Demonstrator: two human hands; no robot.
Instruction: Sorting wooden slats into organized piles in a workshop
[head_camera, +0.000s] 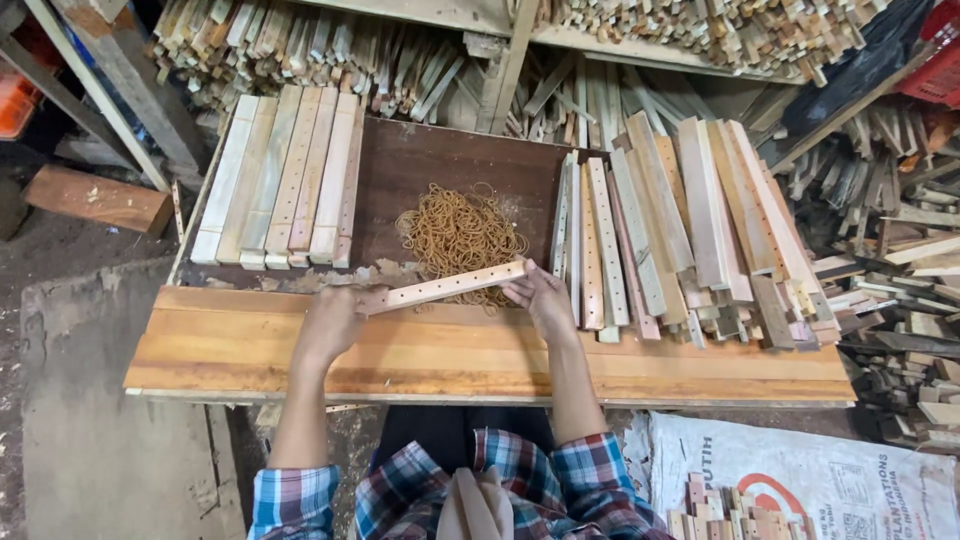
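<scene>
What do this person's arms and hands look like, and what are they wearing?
Both hands, left hand and right hand, are bare: no gloves, rings or watch visible. The forearms are bare too. Plaid sleeves in blue, red and white are rolled up near the elbows.

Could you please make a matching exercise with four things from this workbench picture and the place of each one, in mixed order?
Things:
1. wooden slat with holes
2. pile of rubber bands
3. neat row of pale slats
4. loose heap of slats

Places:
A. on the left side of the tray
B. held between the left hand and the right hand
C. on the right side of the tray
D. in the middle of the dark tray

Pairs: 1-B, 2-D, 3-A, 4-C
</scene>
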